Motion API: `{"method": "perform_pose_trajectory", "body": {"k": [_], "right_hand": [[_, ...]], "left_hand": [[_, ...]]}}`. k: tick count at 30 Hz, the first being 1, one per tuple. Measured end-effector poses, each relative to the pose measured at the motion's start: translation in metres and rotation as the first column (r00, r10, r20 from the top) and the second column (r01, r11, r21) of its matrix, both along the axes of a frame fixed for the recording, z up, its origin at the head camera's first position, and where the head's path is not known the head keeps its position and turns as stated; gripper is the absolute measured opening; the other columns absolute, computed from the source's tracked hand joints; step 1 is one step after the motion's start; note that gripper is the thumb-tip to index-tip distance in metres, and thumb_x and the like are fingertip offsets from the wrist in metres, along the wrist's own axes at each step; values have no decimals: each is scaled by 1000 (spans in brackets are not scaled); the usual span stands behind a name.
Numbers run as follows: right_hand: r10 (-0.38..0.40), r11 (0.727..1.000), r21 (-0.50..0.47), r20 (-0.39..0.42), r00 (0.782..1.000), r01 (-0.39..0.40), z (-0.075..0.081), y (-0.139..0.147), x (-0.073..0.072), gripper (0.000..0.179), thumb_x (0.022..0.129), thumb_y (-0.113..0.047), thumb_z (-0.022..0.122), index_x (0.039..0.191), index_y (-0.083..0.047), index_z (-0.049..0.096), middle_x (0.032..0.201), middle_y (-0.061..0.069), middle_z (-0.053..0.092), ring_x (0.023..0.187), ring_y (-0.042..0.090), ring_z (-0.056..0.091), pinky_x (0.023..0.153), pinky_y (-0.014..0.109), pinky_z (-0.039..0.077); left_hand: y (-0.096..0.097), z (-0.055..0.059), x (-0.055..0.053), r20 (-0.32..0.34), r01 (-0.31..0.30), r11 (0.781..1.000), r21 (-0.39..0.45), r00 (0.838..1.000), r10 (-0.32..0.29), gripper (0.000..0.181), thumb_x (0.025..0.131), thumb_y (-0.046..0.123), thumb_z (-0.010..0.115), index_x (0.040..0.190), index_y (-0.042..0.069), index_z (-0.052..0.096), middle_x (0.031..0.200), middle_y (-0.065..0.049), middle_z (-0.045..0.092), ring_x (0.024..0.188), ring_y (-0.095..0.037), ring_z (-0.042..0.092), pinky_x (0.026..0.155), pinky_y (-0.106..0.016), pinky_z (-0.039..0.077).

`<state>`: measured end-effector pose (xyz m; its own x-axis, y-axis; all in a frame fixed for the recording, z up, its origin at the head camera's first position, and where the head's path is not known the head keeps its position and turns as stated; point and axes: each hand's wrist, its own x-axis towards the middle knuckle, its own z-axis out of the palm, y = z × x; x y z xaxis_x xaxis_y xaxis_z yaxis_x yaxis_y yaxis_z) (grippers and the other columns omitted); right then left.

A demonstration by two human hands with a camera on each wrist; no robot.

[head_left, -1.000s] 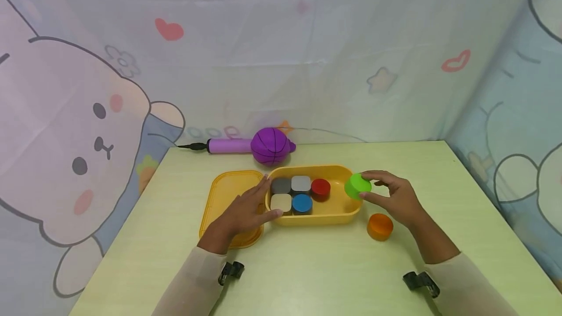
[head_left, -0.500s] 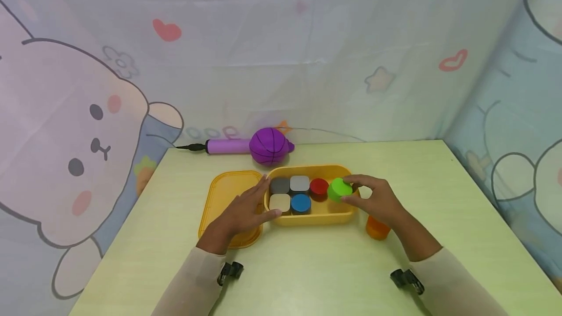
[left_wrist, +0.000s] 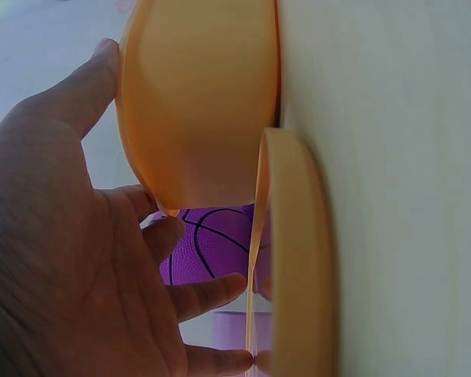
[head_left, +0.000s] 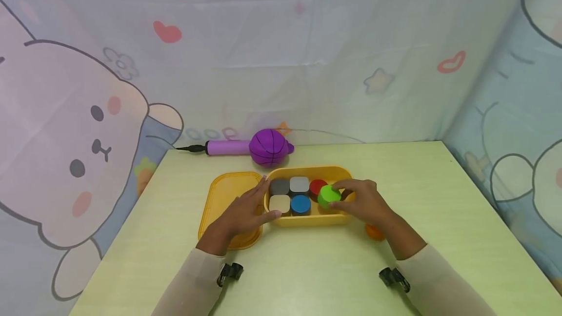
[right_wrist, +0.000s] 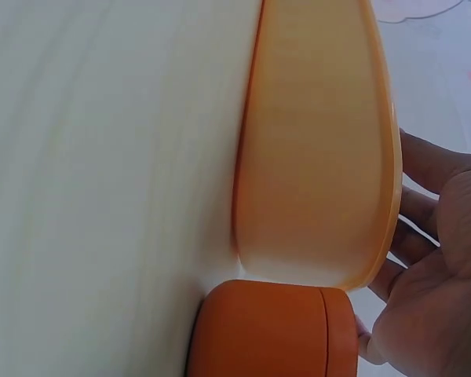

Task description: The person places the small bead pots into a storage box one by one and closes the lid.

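My right hand [head_left: 366, 203] pinches a small green round jar [head_left: 329, 196] between thumb and fingers, over the right part of a yellow box [head_left: 325, 220]. In the right wrist view the box wall hides the jar from sight. Spread along the box's left end, my left hand [head_left: 244, 212] touches its rim with straight fingers. Inside the box sit a dark grey jar [head_left: 279, 187], a light grey one [head_left: 299, 185], a red jar [head_left: 317, 188], a cream one [head_left: 279, 204] and a blue jar [head_left: 300, 205]. An orange jar [right_wrist: 275, 330] stands on the table beside the box, partly behind my right forearm in the head view.
A yellow lid [head_left: 224, 194] lies on the table left of the box, partly under my left hand. Behind the box are a purple ball [head_left: 268, 148] and a purple hand pump [head_left: 228, 148]. A printed cloth [head_left: 329, 77] hangs along the table's back edge.
My right hand has carried the green jar leftward from the box's right end to beside the red and blue jars. My left hand stays at the rim.
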<state>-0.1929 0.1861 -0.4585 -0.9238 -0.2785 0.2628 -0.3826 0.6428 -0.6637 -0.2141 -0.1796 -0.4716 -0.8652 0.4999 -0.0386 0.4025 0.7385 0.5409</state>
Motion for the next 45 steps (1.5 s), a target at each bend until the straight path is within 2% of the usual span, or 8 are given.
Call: {"method": "perform_pose_trajectory", "body": {"k": [4,10,16,20,22,25,40,45], "right_hand": [[2,1000,-3,25,1000,-2,0,-2,-1,39,87,-26,95,122,-12,83,108,6,84,88,18,76,115,74,24],[-1,999,52,78,997,-3,-2,-7,-5,42,88,-28,94,123,-8,82,105,6,84,86,14,76,112,70,26],[-18,994,105,116,993,6,-1,-15,-7,42,85,-28,96,120,-8,83,103,8,84,81,14,78,111,70,30],[-28,990,141,119,992,11,0,-20,-8,41,84,-30,97,116,-9,84,109,10,84,77,13,79,108,61,47],[-24,989,150,117,993,6,0,-21,-8,41,83,-30,98,114,-8,84,113,11,83,77,14,80,96,50,60],[-23,990,140,140,990,3,1,-22,-8,42,83,-29,98,115,-6,83,117,14,82,80,17,81,77,38,66],[-33,994,104,180,983,14,-2,-25,-9,40,85,-24,96,117,-5,83,128,19,79,90,23,82,76,36,66],[-36,998,59,217,975,24,-1,-21,-9,38,88,-21,94,119,-4,82,134,22,76,95,28,84,77,38,68]], "left_hand": [[0,1,-1,-6,-1,1000,-4,1000,1,103,101,76,56,178,27,7,186,4,4,171,-39,19,129,-82,16],[-1,2,1,-4,-1,1000,-5,1000,1,103,102,75,57,178,26,7,187,1,6,171,-39,20,129,-81,16],[0,2,3,1,-15,1000,-21,1000,16,103,102,75,57,178,28,7,186,5,6,171,-38,21,127,-85,9],[0,1,3,-12,-24,999,-35,1000,23,102,101,76,56,178,28,8,186,5,7,171,-38,22,126,-87,6],[0,1,3,-14,-25,999,-38,1000,24,102,101,76,56,178,28,8,186,4,7,171,-38,22,126,-86,5],[0,2,3,-14,-25,999,-40,1000,25,103,101,76,56,178,28,8,186,5,7,171,-38,21,126,-86,5],[-1,3,6,-24,-40,998,-45,999,39,102,101,76,56,178,28,9,185,7,7,171,-37,22,125,-87,1],[1,1,4,-18,-40,998,-41,999,39,103,100,79,55,178,30,8,186,8,7,171,-37,21,126,-87,1]]}}
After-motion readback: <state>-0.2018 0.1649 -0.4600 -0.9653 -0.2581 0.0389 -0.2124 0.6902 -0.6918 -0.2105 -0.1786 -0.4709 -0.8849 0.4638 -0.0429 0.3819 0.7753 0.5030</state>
